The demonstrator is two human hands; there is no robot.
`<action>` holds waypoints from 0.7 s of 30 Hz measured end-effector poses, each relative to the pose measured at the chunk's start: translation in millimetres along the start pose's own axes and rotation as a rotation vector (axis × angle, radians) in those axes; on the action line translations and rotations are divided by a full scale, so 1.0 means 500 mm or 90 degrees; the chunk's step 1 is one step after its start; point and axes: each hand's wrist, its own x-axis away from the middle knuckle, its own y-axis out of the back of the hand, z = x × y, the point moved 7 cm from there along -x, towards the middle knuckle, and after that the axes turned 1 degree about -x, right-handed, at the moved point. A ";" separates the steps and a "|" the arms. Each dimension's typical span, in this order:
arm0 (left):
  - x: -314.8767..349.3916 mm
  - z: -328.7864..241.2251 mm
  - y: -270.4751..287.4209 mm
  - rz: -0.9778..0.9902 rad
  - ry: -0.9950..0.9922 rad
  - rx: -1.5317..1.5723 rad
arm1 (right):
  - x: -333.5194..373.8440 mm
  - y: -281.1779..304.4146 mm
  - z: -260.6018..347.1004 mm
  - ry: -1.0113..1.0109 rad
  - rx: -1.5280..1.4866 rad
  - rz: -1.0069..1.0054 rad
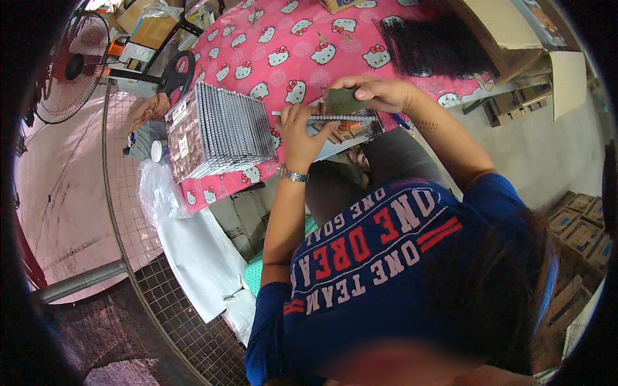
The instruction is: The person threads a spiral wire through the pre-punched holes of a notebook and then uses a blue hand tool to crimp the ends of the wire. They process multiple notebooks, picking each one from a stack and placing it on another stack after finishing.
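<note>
Navy shirt (pixel 386 257) spreads below the spiral notebook (pixel 353 130) at the near edge of the pink surface (pixel 277 78) — left hand (pixel 300 133) half-curled, gripping its bound end, right hand (pixel 381 94) pinching a dark green piece (pixel 345 101) just above. Stacked notebooks (pixel 232 132) stand left of the notebook; black strands (pixel 431 48) lie beyond it.

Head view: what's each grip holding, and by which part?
The right grip holds a dark green flat piece by its upper right corner; the left grip, a spiral-bound notebook near its left end.
</note>
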 end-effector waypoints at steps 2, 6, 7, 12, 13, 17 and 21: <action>-0.006 -0.008 -0.002 0.014 -0.006 -0.015 | -0.021 -0.001 0.015 -0.046 0.142 0.042; -0.012 -0.017 0.009 -0.028 -0.037 -0.034 | -0.032 0.007 0.027 -0.003 -0.117 0.065; -0.012 -0.007 0.003 -0.009 -0.013 -0.020 | -0.031 0.004 0.026 0.012 -0.111 0.080; -0.018 0.025 -0.002 0.027 0.072 0.040 | -0.052 0.029 0.027 -0.035 0.161 0.052; -0.016 0.027 -0.002 0.031 0.057 0.035 | -0.047 0.017 0.033 -0.038 0.136 0.070; -0.016 0.028 0.011 0.023 0.040 0.031 | -0.054 0.005 0.033 -0.045 0.055 0.095; -0.025 0.027 0.014 0.034 0.037 0.063 | -0.089 0.033 -0.004 -0.103 0.250 0.143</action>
